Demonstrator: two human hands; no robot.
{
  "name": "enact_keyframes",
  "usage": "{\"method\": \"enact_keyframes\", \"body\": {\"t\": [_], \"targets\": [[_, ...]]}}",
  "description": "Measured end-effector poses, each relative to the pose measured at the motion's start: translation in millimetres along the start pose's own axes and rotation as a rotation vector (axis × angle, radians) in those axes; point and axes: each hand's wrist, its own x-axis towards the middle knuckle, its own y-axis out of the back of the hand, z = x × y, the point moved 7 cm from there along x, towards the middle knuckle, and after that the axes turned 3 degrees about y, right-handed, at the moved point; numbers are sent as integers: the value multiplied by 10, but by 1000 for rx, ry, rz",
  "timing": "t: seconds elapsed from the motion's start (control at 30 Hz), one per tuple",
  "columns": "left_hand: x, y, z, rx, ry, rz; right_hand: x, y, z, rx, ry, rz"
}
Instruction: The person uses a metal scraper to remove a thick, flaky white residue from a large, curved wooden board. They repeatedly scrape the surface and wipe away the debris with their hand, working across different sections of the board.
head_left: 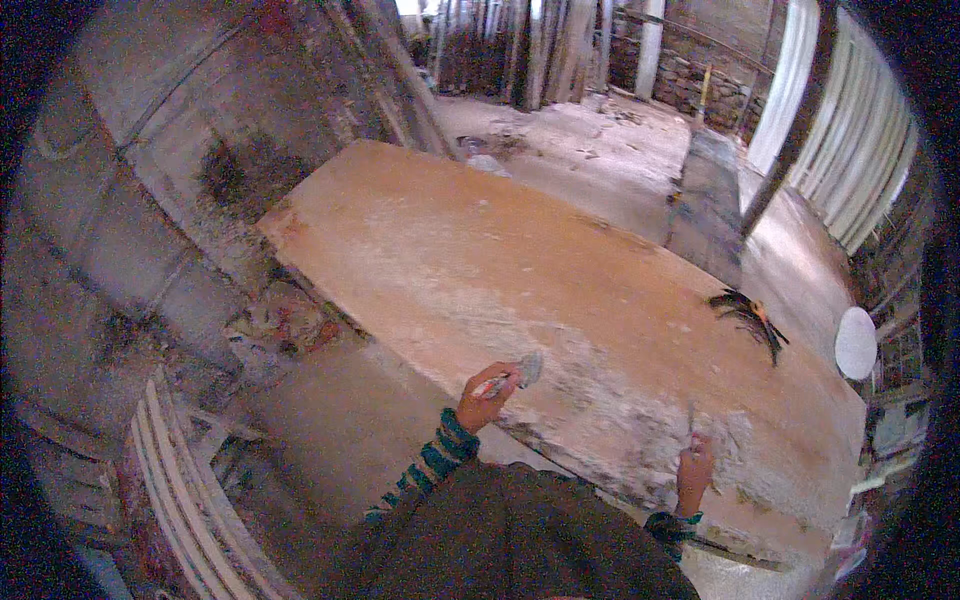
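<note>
A large, worn wooden board [480, 235] lies in front of me, its near part smeared with whitish-grey dusty residue [620, 430]. Above its near edge, my left hand [485, 402] is closed round a small grey-ended thing [529, 370] with some orange-red on it; its kind is too blurred to tell. Farther right, my right hand [696, 474] is low over the residue. Its fingers are closed round a thin, dark, narrow tool [691, 416] that points away from me. Most of that tool's handle is hidden in the hand.
A black bristly thing with an orange middle [757, 314] lies on the board's right part. Beyond it is a white round disc [855, 343]. Stacked slats [200, 490] stand at the lower left, beside a block wall [150, 200]. Corrugated sheets [850, 140] lean at the right.
</note>
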Motion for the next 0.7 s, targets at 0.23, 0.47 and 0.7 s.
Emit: {"method": "enact_keyframes", "body": {"t": [0.23,0.47,0.7], "targets": [[-455,2234,-730,173,325,347,311,-1744,-1983,220,244,-197],[-499,3363,-929,195,281,495,123,-2804,-4053,254,416,-557],[-255,4605,-1055,448,277,487,329,-4367,-5337,102,638,-666]]}}
